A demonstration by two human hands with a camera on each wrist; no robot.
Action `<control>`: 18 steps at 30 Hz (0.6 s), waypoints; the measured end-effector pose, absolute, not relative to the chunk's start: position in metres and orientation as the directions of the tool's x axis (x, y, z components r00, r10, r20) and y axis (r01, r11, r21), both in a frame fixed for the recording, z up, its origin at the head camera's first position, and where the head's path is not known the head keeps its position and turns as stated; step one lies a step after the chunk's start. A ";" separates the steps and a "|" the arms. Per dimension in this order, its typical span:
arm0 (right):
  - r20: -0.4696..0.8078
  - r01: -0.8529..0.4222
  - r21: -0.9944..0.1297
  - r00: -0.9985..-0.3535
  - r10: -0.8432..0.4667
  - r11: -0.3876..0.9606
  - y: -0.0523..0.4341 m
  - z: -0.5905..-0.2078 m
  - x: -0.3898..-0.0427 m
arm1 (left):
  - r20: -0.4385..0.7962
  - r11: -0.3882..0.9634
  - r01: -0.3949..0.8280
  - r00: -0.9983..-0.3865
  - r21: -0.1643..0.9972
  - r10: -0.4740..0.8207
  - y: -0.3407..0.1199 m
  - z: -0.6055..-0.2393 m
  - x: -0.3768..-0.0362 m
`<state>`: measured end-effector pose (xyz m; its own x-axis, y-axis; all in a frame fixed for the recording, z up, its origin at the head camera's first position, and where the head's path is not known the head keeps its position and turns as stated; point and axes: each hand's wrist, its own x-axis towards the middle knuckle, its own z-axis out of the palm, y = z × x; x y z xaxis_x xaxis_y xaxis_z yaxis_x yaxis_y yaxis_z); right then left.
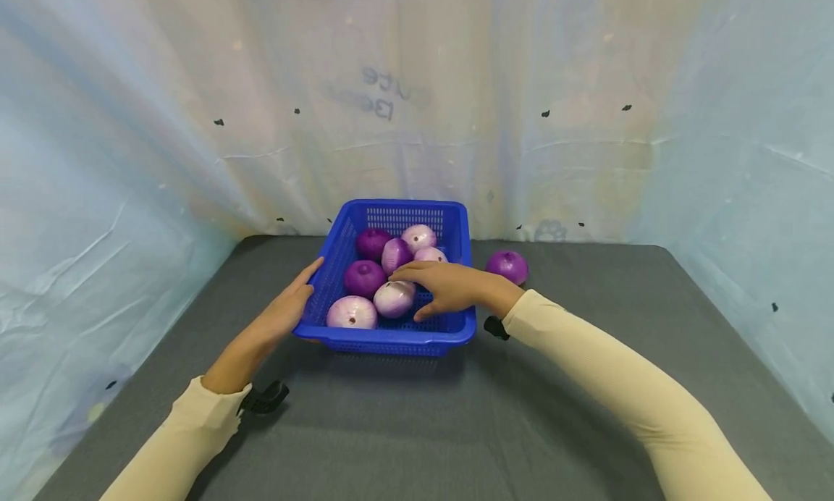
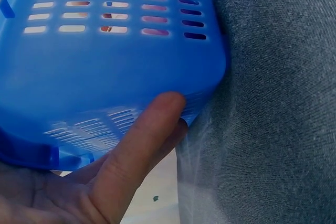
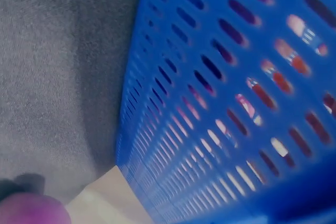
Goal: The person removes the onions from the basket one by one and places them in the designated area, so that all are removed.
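In the head view, a blue plastic basket [image 1: 391, 337] holds several purple and pale, shiny red onions. My left hand [image 1: 283, 309] rests against its left side near the front corner, fingers straight along the rim. The left wrist view shows the thumb [image 2: 139, 150] lying straight against the outside of the basket [image 2: 115, 66]. My right hand [image 1: 449, 285] reaches over the right rim and holds a pale onion [image 1: 394, 302] inside, fingers over its top and thumb at its right. In the right wrist view, the slotted wall [image 3: 210, 103] hides most of that hand.
One purple onion [image 1: 507, 267] lies outside the basket on the right, behind my right wrist. Dark grey cloth [image 1: 404, 428] covers the table. Pale plastic sheeting [image 1: 443, 139] hangs along the back and both sides.
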<state>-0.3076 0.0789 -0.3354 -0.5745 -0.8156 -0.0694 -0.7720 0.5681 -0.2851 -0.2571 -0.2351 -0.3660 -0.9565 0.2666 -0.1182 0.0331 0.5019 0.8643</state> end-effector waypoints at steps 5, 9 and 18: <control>-0.110 -0.781 -0.256 -0.561 -0.820 0.569 0.072 -0.340 -0.307 | -0.111 0.507 0.043 -0.957 0.861 0.269 -0.235 -0.368 -0.257; -0.133 -0.761 -0.220 -0.596 -0.792 0.610 0.069 -0.339 -0.305 | -0.113 0.506 0.038 -0.958 0.862 0.265 -0.236 -0.369 -0.256; -0.141 -0.718 -0.245 -0.638 -0.757 0.651 0.071 -0.338 -0.307 | -0.111 0.494 0.035 -0.958 0.869 0.263 -0.235 -0.366 -0.257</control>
<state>-0.3066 0.0711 -0.3382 -0.6378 -0.7571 -0.1414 -0.7184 0.6510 -0.2452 -0.2568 -0.2349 -0.3659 -0.9583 0.2632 -0.1113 0.0348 0.4941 0.8687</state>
